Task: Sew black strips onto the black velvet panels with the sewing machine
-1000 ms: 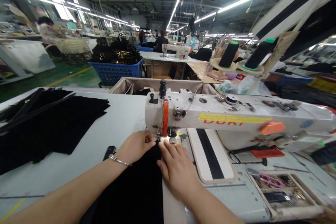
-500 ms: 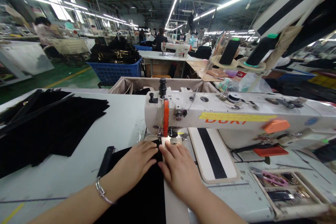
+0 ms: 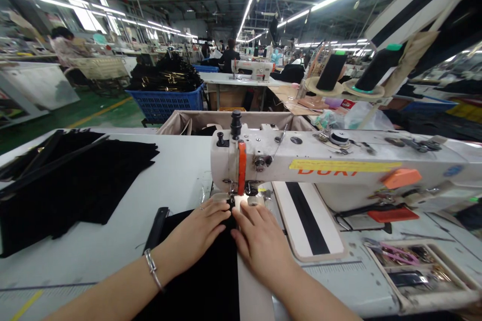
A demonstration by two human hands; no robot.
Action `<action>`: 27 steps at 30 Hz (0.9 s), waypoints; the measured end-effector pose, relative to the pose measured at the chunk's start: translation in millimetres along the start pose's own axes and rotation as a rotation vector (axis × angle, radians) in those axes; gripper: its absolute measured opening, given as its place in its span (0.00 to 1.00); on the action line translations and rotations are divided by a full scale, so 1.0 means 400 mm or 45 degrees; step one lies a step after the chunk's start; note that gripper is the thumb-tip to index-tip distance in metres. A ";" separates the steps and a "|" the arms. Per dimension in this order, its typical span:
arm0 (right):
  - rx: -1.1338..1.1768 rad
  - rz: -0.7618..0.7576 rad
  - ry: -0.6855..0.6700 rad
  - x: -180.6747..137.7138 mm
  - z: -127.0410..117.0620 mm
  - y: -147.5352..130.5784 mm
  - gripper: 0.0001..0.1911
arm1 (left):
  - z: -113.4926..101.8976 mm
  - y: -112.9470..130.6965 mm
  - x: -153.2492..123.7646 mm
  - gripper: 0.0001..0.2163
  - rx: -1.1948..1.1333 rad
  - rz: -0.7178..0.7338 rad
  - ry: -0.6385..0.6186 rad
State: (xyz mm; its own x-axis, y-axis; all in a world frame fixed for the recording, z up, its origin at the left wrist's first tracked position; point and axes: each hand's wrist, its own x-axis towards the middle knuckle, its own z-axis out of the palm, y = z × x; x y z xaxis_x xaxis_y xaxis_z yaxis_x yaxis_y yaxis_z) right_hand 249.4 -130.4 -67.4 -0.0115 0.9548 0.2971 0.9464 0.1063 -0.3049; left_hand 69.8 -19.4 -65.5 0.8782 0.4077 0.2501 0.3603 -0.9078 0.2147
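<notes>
A sewing machine (image 3: 320, 160) stands across the table, its needle area lit. Just in front of the presser foot, my left hand (image 3: 201, 228) lies flat on a piece of black fabric (image 3: 211, 276), fingers stretched forward. Beside it, my right hand (image 3: 259, 238) presses with spread fingers at the fabric's right edge and on the pale strip (image 3: 254, 291) next to it. The fingertips of both hands are close to the foot, and the fabric's far end is partly hidden by them. A black rolled edge or strip (image 3: 156, 230) shows left of my left wrist.
Black fabric pieces (image 3: 75, 180) lie stacked on the left. Right of the needle is a white board with a black stripe (image 3: 309, 220); a parts tray (image 3: 417, 271) sits farther right. Thread cones (image 3: 331, 71) stand behind. Beyond are a blue crate (image 3: 169, 105) and people at other machines.
The whole view has shifted slightly, so the machine sits a little farther right. Both hands keep nearly the same place on the fabric, close to the presser foot.
</notes>
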 end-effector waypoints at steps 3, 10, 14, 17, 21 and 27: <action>-0.016 0.021 0.027 0.010 0.002 0.004 0.23 | 0.007 -0.013 0.016 0.15 -0.005 -0.009 0.002; 0.115 -0.103 0.028 -0.104 -0.030 -0.027 0.19 | -0.061 0.057 -0.064 0.22 -0.032 0.109 -0.190; 0.112 -0.314 0.191 -0.236 -0.045 -0.058 0.19 | -0.084 0.149 -0.197 0.29 -0.066 0.477 -0.231; 0.044 -0.397 0.230 -0.295 -0.052 -0.073 0.19 | -0.067 0.176 -0.258 0.24 0.052 0.573 -0.190; 0.025 -0.356 0.227 -0.318 -0.055 -0.088 0.19 | -0.051 0.175 -0.280 0.28 0.052 0.496 -0.241; -0.060 -0.360 0.401 -0.326 -0.014 -0.098 0.12 | -0.076 0.179 -0.268 0.25 0.011 0.483 -0.184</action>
State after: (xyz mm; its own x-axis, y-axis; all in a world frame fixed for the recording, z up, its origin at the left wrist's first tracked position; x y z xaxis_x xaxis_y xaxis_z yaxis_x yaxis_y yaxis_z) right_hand 215.6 -260.7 -88.9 -0.1803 0.7575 0.6274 0.9339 0.3320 -0.1325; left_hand -8.1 -125.0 -48.4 0.9843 0.0257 0.1747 0.0038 -0.9922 0.1248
